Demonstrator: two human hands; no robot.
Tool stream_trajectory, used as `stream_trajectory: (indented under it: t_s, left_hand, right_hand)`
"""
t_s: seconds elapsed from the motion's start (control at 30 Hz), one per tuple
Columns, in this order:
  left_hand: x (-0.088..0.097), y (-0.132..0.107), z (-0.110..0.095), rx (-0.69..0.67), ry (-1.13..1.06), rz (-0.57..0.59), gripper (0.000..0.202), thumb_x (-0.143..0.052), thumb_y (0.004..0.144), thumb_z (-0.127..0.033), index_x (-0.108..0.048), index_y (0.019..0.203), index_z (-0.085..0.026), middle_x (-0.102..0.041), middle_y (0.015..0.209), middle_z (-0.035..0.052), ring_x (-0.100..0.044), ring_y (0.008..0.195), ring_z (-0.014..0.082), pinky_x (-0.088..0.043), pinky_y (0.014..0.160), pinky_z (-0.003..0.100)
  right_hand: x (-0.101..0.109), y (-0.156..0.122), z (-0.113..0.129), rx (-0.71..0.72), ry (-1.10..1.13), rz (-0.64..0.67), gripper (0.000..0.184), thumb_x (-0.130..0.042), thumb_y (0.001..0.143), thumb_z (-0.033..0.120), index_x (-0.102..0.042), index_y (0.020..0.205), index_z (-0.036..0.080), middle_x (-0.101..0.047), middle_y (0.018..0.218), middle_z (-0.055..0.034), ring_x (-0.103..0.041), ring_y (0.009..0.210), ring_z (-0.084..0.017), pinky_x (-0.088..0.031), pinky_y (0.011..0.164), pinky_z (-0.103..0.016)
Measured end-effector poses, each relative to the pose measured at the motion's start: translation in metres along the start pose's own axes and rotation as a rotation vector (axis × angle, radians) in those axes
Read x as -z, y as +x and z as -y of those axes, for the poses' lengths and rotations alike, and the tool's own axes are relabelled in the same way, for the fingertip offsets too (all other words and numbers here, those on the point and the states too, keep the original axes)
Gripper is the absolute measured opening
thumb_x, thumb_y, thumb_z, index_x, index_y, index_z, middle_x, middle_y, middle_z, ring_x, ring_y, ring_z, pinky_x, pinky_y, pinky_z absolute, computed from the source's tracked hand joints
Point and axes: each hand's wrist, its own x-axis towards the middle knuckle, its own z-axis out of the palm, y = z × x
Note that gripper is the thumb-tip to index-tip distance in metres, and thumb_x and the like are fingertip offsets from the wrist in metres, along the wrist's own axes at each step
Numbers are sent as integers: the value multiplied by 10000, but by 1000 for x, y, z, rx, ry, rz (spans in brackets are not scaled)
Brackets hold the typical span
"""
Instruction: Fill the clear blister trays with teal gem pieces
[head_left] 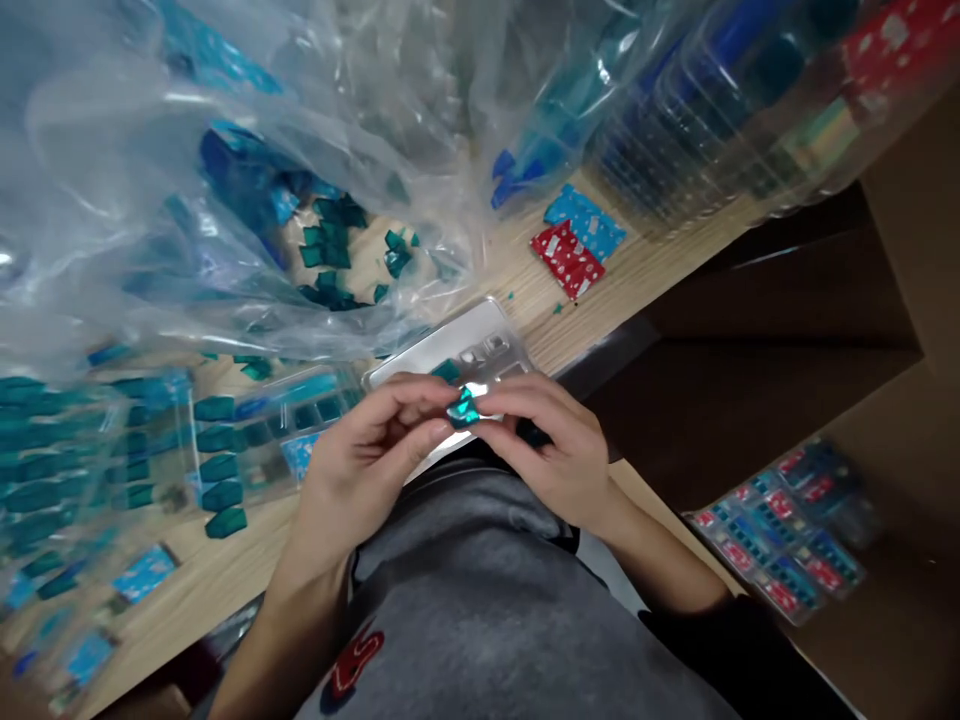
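Note:
A small shiny teal piece (pixel 464 408), like a faceted plastic gem, is pinched between both my hands. My left hand (pixel 379 440) grips its left side with thumb and forefinger. On its right side, the thumb and forefinger of my right hand (pixel 551 440) are closed on it. Just behind and beneath my fingers lies a clear plastic blister tray (pixel 491 318) with moulded compartments. One teal piece (pixel 445 370) sits in that tray. The tray's near part is partly hidden by my hands.
Large clear plastic bags (pixel 337 120) with loose teal pieces (pixel 326 235) cover the back left. Red (pixel 568 260) and blue sachets (pixel 589 222) lie behind the tray. Stacked clear trays (pixel 690 130) stand at back right. Filled packs (pixel 784 530) sit in a brown carton (pixel 885 440) at right.

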Motion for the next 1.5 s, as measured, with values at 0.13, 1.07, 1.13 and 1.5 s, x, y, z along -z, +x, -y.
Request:
stream_trajectory:
  t_s: [0.13,1.07,1.13,1.5]
  left_hand:
    - [0,-5,-2,-44,64,-11,198,-657,897,-178,-698,1058,-285,-690,944,-17,-665,867,77,-547,770,138]
    - [-12,29,36,-392,826,1,151,-586,931,-231,-672,1050,-263,-720,1047,65,-620,924,263,-403,849,426]
    - [-12,30,38,-389,819,-9,170,-593,927,-233,-676,1071,-273,-722,1062,60,-616,936,269,-394,861,436]
    - [-14,8,-3,-418,586,-42,358,-652,903,-255,-582,1248,-323,-647,1201,44,-591,1114,235,-456,943,401]
  right_hand:
    - [4,5,-3,2,20,23,119,-619,904,111,-636,944,222,-683,912,-6,-663,821,-113,-554,680,-234]
    - [40,11,-24,-808,717,-184,200,-622,798,298,-668,979,227,-710,929,-37,-673,817,-149,-544,620,-255]
    - [41,13,-23,-824,809,-134,280,-583,748,211,-669,1014,223,-730,1032,-55,-690,982,-189,-587,776,-320]
    - [16,11,9,-660,693,97,448,-482,840,149,-581,1270,225,-723,1184,-41,-697,1118,-190,-539,1043,-424]
